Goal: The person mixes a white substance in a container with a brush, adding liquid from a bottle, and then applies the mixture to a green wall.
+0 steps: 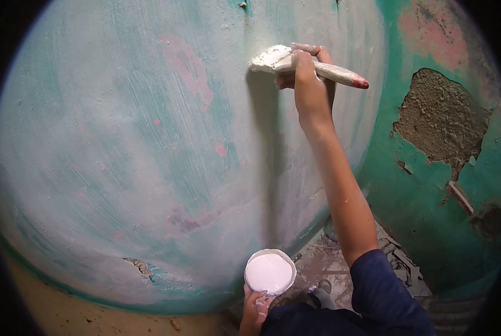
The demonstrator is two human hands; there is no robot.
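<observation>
My right hand (306, 70) is closed around a paintbrush (340, 74) with a white-smeared handle and a red tip at its end. The bristles (268, 59) are thick with white paint and sit at the upper part of the wall (127, 112), which has thin, streaky white over teal. Low in the view, my left hand (256, 305) grips a small round tub of white paint (270, 273) by its near side. The tub is held upright, and part of my left hand is hidden under it.
On the right, a green wall (390, 168) meets the whitened one at a corner, with a large bare patch (443, 117) of broken plaster. Debris (401, 260) lies on the floor along its foot. My foot (324, 297) shows beside the tub.
</observation>
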